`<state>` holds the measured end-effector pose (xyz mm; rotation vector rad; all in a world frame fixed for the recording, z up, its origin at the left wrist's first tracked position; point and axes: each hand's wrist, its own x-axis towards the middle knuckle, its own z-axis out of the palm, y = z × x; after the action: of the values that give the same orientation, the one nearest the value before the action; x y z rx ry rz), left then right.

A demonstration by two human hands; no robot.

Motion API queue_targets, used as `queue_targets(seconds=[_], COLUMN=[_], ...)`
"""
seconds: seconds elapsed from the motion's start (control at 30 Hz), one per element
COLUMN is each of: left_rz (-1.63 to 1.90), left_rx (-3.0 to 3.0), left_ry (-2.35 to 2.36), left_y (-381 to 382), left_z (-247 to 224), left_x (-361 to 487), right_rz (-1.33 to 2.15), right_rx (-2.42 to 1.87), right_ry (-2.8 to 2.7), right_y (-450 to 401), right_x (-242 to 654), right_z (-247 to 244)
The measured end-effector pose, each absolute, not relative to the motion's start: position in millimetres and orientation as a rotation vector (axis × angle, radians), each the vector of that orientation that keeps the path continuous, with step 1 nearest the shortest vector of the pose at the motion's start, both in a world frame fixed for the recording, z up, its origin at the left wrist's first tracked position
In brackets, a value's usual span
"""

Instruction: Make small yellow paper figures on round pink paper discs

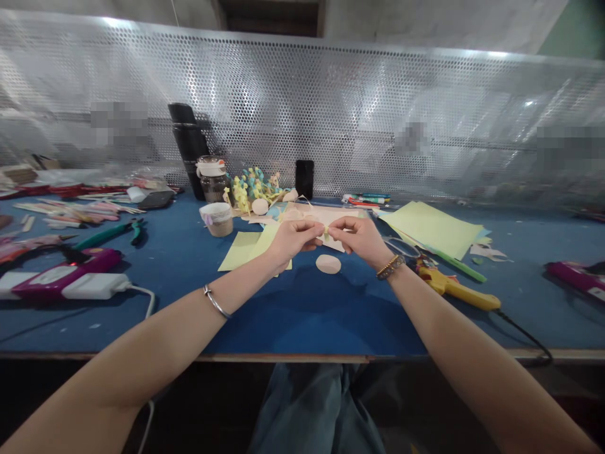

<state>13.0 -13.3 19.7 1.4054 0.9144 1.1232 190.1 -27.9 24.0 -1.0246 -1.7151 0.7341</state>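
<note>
Yellow paper strip (325,231) pinched between left hand (293,241) and right hand (358,234), both closed at the fingertips; hold both pinches steady over the cream paper (338,217).

The left hand (293,243) and right hand (359,239) are uncovered, with nothing on the fingers that can be made out; the forearms are bare as well, with no sleeves showing; a thin silver bangle (216,301) circles the left wrist, slim and plain, with small knobbed ends; the right wrist carries a stack of bracelets (390,267), one of gold-coloured beads, the others darker; loose, faded blue denim trousers (316,410) cover the legs.
</note>
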Motion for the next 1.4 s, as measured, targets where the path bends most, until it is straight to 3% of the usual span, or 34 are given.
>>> queue_targets(seconds=[1.4], left_rz=[1.205], left_rx=[1.396], left_ry=[0.891], left_y=[-15.5], left_z=[20.3], left_x=[14.6], right_rz=[0.809], right_rx=[-1.005], right_ry=[-1.727], right_y=[-20.6], right_x=[192.9], right_z=[16.2])
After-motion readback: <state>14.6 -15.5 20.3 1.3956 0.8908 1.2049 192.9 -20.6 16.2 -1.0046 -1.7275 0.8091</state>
